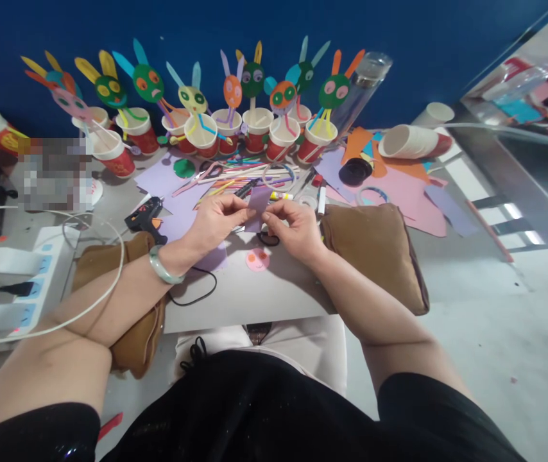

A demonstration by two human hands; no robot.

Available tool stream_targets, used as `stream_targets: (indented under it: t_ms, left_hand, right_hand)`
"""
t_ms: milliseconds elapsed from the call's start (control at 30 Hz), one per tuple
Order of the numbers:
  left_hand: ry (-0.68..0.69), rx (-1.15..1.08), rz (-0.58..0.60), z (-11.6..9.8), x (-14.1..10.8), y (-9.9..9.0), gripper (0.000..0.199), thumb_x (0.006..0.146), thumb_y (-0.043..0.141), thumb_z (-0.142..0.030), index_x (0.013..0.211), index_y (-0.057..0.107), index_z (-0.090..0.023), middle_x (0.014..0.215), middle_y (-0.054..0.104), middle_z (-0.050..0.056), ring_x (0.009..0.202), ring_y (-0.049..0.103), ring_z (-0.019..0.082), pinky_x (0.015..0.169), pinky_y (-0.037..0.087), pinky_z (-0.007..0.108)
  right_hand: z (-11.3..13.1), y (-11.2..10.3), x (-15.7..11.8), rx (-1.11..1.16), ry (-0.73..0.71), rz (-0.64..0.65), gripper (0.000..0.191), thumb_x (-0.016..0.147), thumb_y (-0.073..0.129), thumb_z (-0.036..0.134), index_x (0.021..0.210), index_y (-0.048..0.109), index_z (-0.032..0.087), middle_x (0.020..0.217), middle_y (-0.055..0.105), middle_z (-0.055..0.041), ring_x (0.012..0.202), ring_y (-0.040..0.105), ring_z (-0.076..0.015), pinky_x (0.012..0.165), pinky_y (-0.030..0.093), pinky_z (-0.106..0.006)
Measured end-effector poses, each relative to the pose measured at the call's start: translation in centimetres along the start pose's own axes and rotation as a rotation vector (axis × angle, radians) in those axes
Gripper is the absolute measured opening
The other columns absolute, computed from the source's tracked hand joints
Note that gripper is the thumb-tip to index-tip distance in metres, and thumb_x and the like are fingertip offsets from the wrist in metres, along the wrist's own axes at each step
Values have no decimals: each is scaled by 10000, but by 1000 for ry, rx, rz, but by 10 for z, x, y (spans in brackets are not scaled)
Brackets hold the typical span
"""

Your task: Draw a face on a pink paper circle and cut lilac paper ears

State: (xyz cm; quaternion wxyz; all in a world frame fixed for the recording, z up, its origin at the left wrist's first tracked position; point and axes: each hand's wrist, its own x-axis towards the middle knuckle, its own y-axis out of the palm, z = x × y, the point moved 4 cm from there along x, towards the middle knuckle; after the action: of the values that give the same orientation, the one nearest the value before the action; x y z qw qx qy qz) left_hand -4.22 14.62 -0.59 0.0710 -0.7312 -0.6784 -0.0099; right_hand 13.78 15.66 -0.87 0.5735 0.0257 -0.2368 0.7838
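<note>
Between my two hands stands a small purple piece of paper [257, 204], pinched at its left side by my left hand [216, 221] and at its right side by my right hand [298, 230]. Just below the paper, a pink paper face [257, 259] with orange eyes lies on the table [255, 298]. Black scissor handles [268, 239] show partly behind my right fingers. A black glue gun [146, 218] rests to the left of my left hand. Colourful thin sticks [235, 168] and markers lie beyond my hands.
Paper cups [201, 138] with rabbit-like paper figures line the blue wall. Brown cushions [373, 253] lie under both forearms. Orange, pink and purple paper sheets [416, 202] spread at the right, near stacked cups [411, 141]. A power strip [45, 276] with a white cable sits at left.
</note>
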Motion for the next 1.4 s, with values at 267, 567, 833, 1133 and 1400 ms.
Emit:
stream_targets:
  t_ms: [267,567,833,1133,1400]
  left_hand:
    - [73,-118,53,4,0,4,156,780,813,-284,843,716,-180,725,703,7,645,639,125,626,534,267]
    - [463,91,-29,-10,-11,4,221,796,608,-56,881,758,-194,858,778,16,806,716,132,737,566,251]
    - [587,171,14,-22,-16,3,259,833,582,-52,891,787,-201,867,797,33,810,728,145,742,576,277]
    - [409,225,-26,-24,-17,5,95,846,750,-290,833,796,-207,835,789,49,776,705,166,770,573,311]
    - [189,84,-24,-12,-13,5,291,784,848,-395,965,786,-176,848,787,53,735,716,152,703,593,267]
  right_hand:
    - [5,-3,-1,-118,-161,-54,173,926,657,314,791,681,208,703,697,-17,712,653,-172,734,531,-320]
    - [4,-1,-1,86,-47,-15,329,920,709,506,834,684,189,702,687,2,542,564,-99,566,502,-255]
    - [3,-3,-3,97,-68,-57,421,899,712,607,850,703,189,729,698,-8,546,573,-97,531,501,-244]
    - [5,-3,-3,95,-29,-19,408,898,716,592,838,705,189,719,686,-12,576,582,-118,565,501,-268]
    - [6,-2,-4,75,-47,-27,400,907,709,590,836,713,196,724,682,-19,605,593,-135,587,505,-286]
